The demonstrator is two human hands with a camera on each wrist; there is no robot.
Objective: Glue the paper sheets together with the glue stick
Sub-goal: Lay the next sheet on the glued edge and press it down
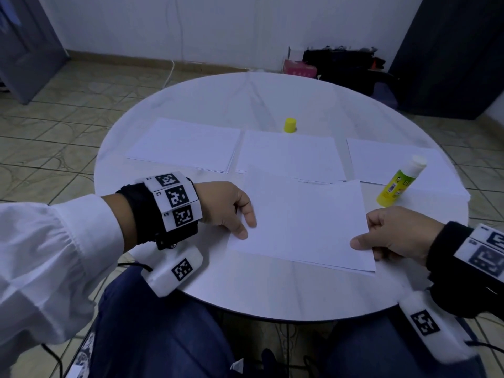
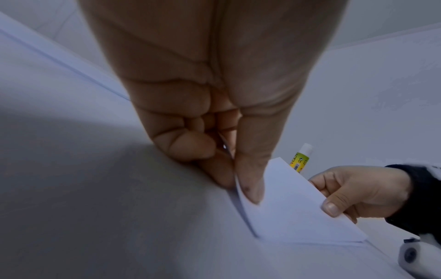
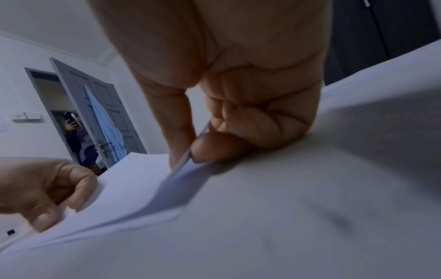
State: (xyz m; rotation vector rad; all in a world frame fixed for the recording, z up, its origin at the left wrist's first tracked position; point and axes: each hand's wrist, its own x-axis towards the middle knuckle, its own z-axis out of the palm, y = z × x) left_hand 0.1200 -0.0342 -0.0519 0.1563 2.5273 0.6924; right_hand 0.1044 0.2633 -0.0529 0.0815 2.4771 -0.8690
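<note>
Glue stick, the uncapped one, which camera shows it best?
The head view: the glue stick shows whole, uncapped, lying tilted on paper beyond the right hand. The left wrist view catches only its top, half hidden behind the held sheet. The right wrist view doesn't show it.

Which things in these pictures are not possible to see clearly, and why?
- Head view: glue on the held sheet cannot be told; its underside is hidden.
- Head view: fingers of the left hand and right hand lie under the sheet.
- Left wrist view: the glue stick is partly behind the sheet, its label too small.
- Head view: the number of sheets in the left pile is too fine to count.
</note>
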